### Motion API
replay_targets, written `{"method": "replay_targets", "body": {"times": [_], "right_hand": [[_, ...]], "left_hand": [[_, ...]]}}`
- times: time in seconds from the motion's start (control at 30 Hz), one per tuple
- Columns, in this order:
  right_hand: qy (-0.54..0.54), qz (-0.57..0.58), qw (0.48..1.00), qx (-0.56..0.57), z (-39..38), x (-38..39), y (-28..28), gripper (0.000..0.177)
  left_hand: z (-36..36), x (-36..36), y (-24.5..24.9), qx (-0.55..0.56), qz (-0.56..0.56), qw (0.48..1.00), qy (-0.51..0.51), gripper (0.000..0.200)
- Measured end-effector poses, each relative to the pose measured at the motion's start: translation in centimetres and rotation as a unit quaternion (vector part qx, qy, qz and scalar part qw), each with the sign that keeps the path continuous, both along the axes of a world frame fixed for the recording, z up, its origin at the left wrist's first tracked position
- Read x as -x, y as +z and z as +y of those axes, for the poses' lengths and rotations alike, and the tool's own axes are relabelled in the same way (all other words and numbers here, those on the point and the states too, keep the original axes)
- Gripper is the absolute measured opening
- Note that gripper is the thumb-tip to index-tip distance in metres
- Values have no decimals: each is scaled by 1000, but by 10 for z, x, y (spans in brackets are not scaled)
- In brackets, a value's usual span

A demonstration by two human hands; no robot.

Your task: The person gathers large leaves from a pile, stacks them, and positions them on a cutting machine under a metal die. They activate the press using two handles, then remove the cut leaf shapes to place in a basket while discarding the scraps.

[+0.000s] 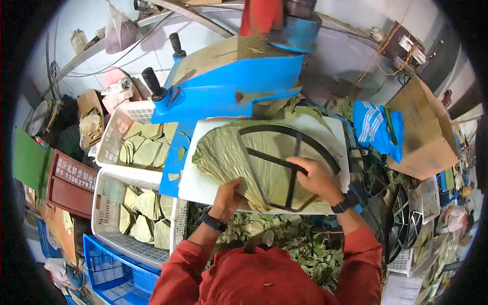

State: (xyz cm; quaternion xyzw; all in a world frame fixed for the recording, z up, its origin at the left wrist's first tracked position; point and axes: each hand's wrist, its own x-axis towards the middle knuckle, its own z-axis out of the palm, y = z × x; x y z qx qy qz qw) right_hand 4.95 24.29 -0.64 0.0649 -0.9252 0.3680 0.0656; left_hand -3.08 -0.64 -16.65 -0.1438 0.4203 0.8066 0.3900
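Left of leaf stack point(223, 157): two white baskets point(109, 147), both holding cut leaves point(145, 152).

The person wears a red top point(264, 277) of soft, a little creased cloth, with 2 long sleeves that reach down to the wrists. At the wrist of the left hand point(229, 195) sits a black band point(213, 222), and at the wrist of the right hand point(316, 177) a black watch point(341, 206) of similar kind. Both hands are bare.
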Motion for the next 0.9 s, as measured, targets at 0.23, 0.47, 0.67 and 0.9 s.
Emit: {"method": "replay_targets", "body": {"times": [0.23, 0.47, 0.67, 0.9], "right_hand": [[-25, -109, 960, -256, -29, 50, -45, 46], [-36, -122, 960, -249, -23, 59, -68, 47], [-58, -149, 968, -192, -33, 53, -39, 60], [-244, 100, 943, 201, 48, -14, -77, 46]], "left_hand": [[8, -15, 40, -45, -5, 999, 25, 30], [2, -16, 47, -107, -81, 991, 19, 26], [-60, -31, 69, 37, 180, 973, 143, 46], [-23, 21, 101, 76, 364, 924, 84, 50]]}}
